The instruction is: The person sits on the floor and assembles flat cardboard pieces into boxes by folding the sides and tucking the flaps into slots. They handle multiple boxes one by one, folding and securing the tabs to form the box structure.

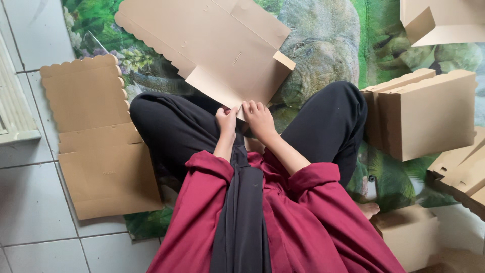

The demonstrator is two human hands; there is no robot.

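Observation:
A flat brown cardboard box blank (212, 45) with a scalloped edge lies tilted over my crossed legs and the green printed mat (328, 45). My left hand (226, 121) and my right hand (258, 119) sit side by side at its near corner. Both pinch the small near flap of the blank. I sit on the floor in black trousers and a dark red top.
Another flat box blank (96, 141) lies on the white tiles at my left. Folded brown boxes (424, 111) stand at my right, with more cardboard pieces (444, 20) at the top right and lower right (409, 232). A white ribbed object (12, 111) is at the far left.

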